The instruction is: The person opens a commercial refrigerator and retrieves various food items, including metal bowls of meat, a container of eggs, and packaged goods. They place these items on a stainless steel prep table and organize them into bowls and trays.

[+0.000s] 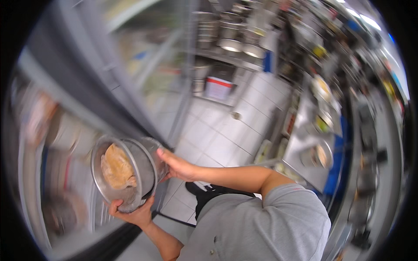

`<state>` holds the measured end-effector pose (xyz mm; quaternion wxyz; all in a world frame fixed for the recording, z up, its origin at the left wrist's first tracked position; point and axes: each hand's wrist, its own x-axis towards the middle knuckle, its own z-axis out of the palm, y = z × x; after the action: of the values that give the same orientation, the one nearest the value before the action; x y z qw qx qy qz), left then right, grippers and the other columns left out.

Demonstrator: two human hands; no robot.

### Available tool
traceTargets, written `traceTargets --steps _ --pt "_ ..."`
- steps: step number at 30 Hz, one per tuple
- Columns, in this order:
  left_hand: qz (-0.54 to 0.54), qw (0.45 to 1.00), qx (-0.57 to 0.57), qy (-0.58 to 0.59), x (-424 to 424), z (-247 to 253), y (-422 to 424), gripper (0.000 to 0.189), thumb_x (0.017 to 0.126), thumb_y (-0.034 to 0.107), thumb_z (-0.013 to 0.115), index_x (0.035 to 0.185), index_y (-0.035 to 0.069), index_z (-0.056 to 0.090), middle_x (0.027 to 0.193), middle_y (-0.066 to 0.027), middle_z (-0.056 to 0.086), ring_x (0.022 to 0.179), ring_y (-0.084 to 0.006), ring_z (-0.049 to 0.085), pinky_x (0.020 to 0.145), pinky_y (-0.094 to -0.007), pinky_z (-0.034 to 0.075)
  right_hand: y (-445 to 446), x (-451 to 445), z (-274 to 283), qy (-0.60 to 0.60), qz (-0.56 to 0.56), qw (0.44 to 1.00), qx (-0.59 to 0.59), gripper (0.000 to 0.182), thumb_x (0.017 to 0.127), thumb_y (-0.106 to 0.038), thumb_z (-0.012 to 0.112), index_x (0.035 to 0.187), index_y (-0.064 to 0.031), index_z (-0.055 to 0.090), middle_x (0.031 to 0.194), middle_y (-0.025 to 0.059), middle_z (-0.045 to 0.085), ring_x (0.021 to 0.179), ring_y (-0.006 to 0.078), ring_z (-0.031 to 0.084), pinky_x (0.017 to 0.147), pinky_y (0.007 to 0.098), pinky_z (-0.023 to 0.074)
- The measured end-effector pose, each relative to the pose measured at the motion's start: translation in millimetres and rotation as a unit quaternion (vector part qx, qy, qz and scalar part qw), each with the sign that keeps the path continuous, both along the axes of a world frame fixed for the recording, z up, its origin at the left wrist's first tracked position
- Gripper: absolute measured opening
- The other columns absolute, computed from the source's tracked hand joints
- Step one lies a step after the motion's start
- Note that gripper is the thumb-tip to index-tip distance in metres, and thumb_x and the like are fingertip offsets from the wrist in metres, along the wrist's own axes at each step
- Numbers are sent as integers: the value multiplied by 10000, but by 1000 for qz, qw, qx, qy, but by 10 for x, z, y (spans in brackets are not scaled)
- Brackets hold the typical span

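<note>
My left hand grips the lower rim of a metal bowl. Inside the bowl lies a piece of raw meat with a yellowish coating, probably poultry. Behind that bowl sits a second grey vessel, and a clear container shows beyond it; how they are stacked is partly hidden. My right hand holds the side of the clear container, its thumb near the rim. Both hands carry the group before an opened refrigerator, whose shelves of food are blurred.
A glass refrigerator door stands swung out above my hands. Metal pots line a steel shelf, with a red-and-white tin beneath. To the right runs a steel counter bearing food containers. The tiled floor has a round drain.
</note>
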<state>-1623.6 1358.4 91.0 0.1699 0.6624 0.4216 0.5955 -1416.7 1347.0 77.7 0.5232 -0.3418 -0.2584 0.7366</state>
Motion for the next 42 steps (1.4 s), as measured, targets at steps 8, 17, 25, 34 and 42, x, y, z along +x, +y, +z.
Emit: traceTargets --steps 8,17,25,34,42 --pt "-435 897 -9 80 1950 -240 -815 792 486 232 983 1070 145 454 1324 -175 399 1262 -364 434 1035 -482 381 -2444 1301 -440 -135 -412 891 -134 719 999 -601 350 1517 -131 181 1440 187 354 1166 318 557 930 480 535" --pt "-699 702 -7 136 3879 -846 -2893 772 531 197 960 1093 172 431 1405 -264 320 1265 -475 437 998 -515 447 -5094 2049 -753 -550 -444 614 -350 508 1057 -315 243 1392 -2 462 1438 290 425 1364 394 394 1117 445 349" --pt "-721 665 37 194 4410 -1239 -3535 894 533 263 973 1160 163 343 1331 -272 343 1245 -475 416 982 -522 442 -5600 2308 -746 -328 -670 598 -291 351 1056 -324 374 1133 -32 552 856 178 647 706 284 632 669 398 497" --pt "-730 576 -235 282 4528 -1232 -3397 1116 560 172 956 1451 15 301 1353 -149 511 1210 -249 555 1002 -383 472 -5420 2538 -477 -327 -573 646 -383 356 902 -270 604 802 72 599 571 173 608 468 312 601 482 427 488" --pt "-724 602 -222 253 4615 -1108 -3373 1064 614 181 921 1454 14 289 1392 -194 473 1261 -339 519 1026 -405 449 -5163 2514 30 -233 -590 651 -416 448 987 -270 538 729 90 607 583 148 641 486 171 644 434 286 521"
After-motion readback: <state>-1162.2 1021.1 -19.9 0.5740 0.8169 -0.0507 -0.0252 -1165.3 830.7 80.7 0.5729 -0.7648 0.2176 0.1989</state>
